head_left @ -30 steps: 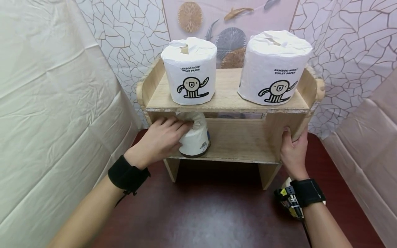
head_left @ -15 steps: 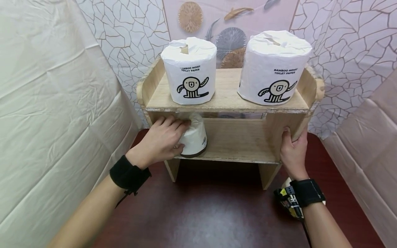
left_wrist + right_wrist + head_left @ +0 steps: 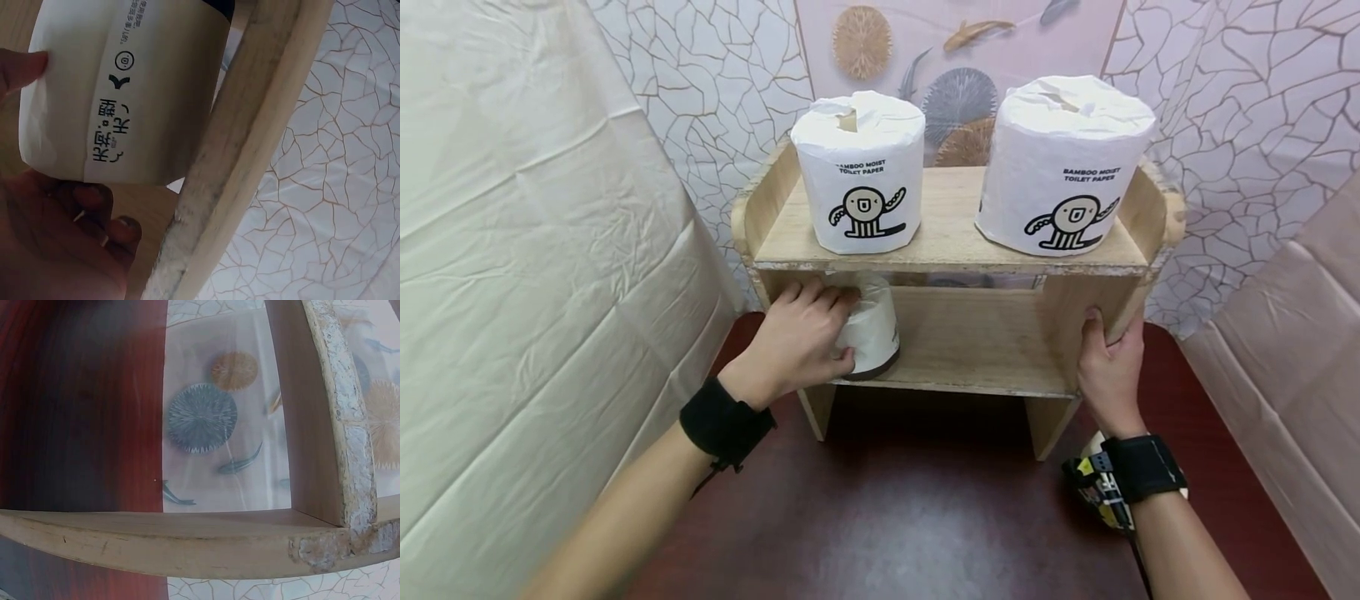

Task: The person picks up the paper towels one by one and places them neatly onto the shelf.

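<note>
A white toilet paper roll [image 3: 874, 329] with a dark band round its base stands at the left end of the lower board of a wooden shelf [image 3: 970, 337]. My left hand [image 3: 801, 337] holds that roll, thumb on its front, fingers towards its top and left side. Up close in the left wrist view, the roll [image 3: 156, 94] shows dark printed characters between my thumb and curled fingers. My right hand [image 3: 1111, 371] grips the front edge of the right side panel, thumb on the inner face. No hand shows in the right wrist view, only the shelf's wooden edges [image 3: 187, 547].
Two larger wrapped toilet paper rolls, one on the left [image 3: 859, 179] and one on the right [image 3: 1066, 171], stand on the top board. The shelf rests on a dark red table [image 3: 917, 500]. Pale cloth [image 3: 542, 300] hangs on both sides. A patterned backdrop [image 3: 700, 75] is behind.
The small roll has turned, its printed picture slipping round to the right edge, and has shifted slightly left. My left thumb now shows on its front. My right hand stays on the panel.
</note>
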`<state>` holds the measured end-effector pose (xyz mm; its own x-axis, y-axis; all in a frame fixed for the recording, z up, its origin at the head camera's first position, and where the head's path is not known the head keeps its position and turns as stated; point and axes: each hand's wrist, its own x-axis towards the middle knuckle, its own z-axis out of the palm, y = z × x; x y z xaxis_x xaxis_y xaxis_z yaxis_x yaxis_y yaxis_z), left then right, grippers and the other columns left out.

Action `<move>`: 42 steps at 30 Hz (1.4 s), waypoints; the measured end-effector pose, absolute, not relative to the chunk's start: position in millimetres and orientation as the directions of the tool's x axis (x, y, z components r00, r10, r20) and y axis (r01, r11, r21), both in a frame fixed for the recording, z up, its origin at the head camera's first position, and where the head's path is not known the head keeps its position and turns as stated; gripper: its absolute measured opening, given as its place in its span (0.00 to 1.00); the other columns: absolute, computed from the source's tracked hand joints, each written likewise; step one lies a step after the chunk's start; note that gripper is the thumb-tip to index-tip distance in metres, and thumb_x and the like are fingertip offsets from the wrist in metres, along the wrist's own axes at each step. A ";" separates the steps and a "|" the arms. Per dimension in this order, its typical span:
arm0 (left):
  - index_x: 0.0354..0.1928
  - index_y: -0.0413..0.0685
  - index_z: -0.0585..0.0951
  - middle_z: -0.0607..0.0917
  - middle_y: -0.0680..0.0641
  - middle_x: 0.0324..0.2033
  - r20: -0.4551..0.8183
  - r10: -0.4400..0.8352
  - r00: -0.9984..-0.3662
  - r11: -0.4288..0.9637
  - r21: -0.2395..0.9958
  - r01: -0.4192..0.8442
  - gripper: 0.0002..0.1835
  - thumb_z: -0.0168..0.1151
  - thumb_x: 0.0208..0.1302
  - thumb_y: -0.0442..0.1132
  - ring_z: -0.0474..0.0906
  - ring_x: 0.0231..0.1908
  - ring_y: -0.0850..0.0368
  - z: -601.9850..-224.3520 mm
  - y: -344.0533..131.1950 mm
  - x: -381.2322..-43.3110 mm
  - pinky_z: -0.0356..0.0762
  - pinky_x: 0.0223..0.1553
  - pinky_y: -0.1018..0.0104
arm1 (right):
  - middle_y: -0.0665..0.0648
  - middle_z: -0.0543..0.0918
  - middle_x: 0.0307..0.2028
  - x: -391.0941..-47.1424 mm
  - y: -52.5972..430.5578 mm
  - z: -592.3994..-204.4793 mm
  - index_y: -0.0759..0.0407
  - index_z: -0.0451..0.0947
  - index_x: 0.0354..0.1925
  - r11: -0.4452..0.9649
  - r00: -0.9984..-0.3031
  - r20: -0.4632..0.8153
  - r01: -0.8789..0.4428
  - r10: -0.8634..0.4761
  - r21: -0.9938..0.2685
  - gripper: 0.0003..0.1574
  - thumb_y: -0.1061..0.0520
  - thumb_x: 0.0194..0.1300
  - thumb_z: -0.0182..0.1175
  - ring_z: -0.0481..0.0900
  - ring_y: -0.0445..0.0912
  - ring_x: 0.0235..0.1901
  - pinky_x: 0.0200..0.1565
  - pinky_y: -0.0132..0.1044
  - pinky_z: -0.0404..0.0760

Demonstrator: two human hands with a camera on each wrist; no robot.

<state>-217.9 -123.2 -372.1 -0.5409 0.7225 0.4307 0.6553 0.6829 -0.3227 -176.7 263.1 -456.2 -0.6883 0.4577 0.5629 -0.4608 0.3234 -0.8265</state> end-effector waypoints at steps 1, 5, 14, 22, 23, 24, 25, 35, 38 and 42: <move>0.61 0.39 0.81 0.86 0.42 0.51 0.432 0.721 -0.542 0.686 -0.336 0.645 0.35 0.68 0.53 0.51 0.76 0.50 0.41 -373.1 -122.4 -217.7 0.73 0.47 0.49 | 0.46 0.74 0.55 -176.9 262.8 -456.4 0.47 0.65 0.76 0.322 -0.687 0.562 -0.460 0.461 -0.827 0.30 0.56 0.80 0.52 0.75 0.45 0.54 0.53 0.35 0.71; 0.59 0.37 0.82 0.87 0.41 0.49 0.452 0.712 -0.537 0.700 -0.389 0.599 0.34 0.68 0.53 0.51 0.76 0.48 0.41 -377.4 -119.1 -216.2 0.72 0.46 0.50 | 0.47 0.74 0.55 -177.1 261.9 -456.7 0.47 0.65 0.76 0.315 -0.686 0.564 -0.468 0.459 -0.826 0.31 0.56 0.80 0.52 0.74 0.45 0.55 0.54 0.35 0.71; 0.58 0.32 0.82 0.87 0.39 0.46 0.536 0.631 -0.561 0.772 -0.364 0.520 0.33 0.67 0.52 0.48 0.78 0.47 0.41 -385.5 -105.3 -212.1 0.75 0.50 0.50 | 0.46 0.75 0.53 -177.4 260.2 -457.1 0.48 0.66 0.76 0.316 -0.672 0.580 -0.487 0.459 -0.814 0.31 0.58 0.79 0.51 0.75 0.44 0.52 0.52 0.34 0.71; 0.46 0.33 0.85 0.87 0.40 0.38 0.595 0.564 -0.572 0.824 -0.355 0.443 0.25 0.65 0.48 0.44 0.79 0.40 0.42 -392.9 -91.5 -207.2 0.76 0.40 0.51 | 0.45 0.74 0.52 -176.2 260.0 -457.9 0.49 0.66 0.75 0.326 -0.675 0.575 -0.474 0.463 -0.818 0.30 0.57 0.79 0.52 0.75 0.43 0.52 0.52 0.35 0.70; 0.42 0.34 0.84 0.86 0.40 0.35 0.606 0.554 -0.571 0.830 -0.352 0.432 0.22 0.64 0.47 0.43 0.79 0.38 0.42 -392.9 -89.7 -206.8 0.74 0.38 0.51 | 0.44 0.74 0.52 -176.1 260.1 -457.7 0.49 0.66 0.75 0.330 -0.674 0.573 -0.469 0.466 -0.819 0.30 0.57 0.79 0.52 0.75 0.43 0.52 0.52 0.35 0.70; 0.37 0.36 0.83 0.84 0.41 0.32 0.616 0.543 -0.570 0.838 -0.351 0.419 0.17 0.63 0.46 0.41 0.78 0.35 0.43 -392.5 -87.8 -206.3 0.73 0.36 0.52 | 0.44 0.74 0.52 -176.1 260.3 -457.6 0.49 0.66 0.75 0.331 -0.674 0.574 -0.469 0.465 -0.819 0.30 0.57 0.79 0.52 0.75 0.43 0.52 0.52 0.35 0.70; 0.32 0.38 0.81 0.83 0.42 0.29 0.624 0.532 -0.572 0.845 -0.349 0.405 0.13 0.62 0.46 0.40 0.77 0.33 0.43 -391.8 -85.8 -205.9 0.72 0.34 0.52 | 0.44 0.74 0.52 -176.2 260.5 -457.4 0.49 0.66 0.75 0.331 -0.675 0.574 -0.469 0.464 -0.819 0.30 0.57 0.79 0.52 0.75 0.43 0.52 0.52 0.35 0.70; 0.17 0.50 0.68 0.73 0.46 0.20 0.590 0.420 -0.689 0.905 -0.329 0.270 0.12 0.61 0.49 0.36 0.73 0.26 0.46 -380.5 -60.9 -202.1 0.63 0.26 0.57 | 0.45 0.75 0.53 -176.5 261.8 -456.4 0.49 0.66 0.76 0.326 -0.676 0.568 -0.465 0.469 -0.823 0.31 0.58 0.79 0.52 0.75 0.43 0.53 0.53 0.35 0.70; 0.16 0.51 0.68 0.74 0.46 0.21 0.534 0.385 -0.753 0.917 -0.312 0.248 0.14 0.63 0.51 0.37 0.75 0.28 0.46 -375.5 -52.7 -201.4 0.67 0.29 0.56 | 0.45 0.75 0.53 -176.8 262.3 -457.0 0.49 0.67 0.75 0.326 -0.673 0.571 -0.469 0.470 -0.821 0.30 0.58 0.79 0.52 0.76 0.43 0.52 0.52 0.34 0.71; 0.16 0.51 0.71 0.78 0.45 0.25 0.426 0.329 -0.843 0.932 -0.289 0.217 0.16 0.65 0.57 0.39 0.77 0.34 0.45 -368.9 -42.4 -201.7 0.74 0.38 0.54 | 0.45 0.75 0.52 -178.0 262.4 -457.8 0.50 0.67 0.75 0.321 -0.672 0.571 -0.472 0.472 -0.821 0.30 0.58 0.79 0.53 0.76 0.43 0.52 0.51 0.34 0.71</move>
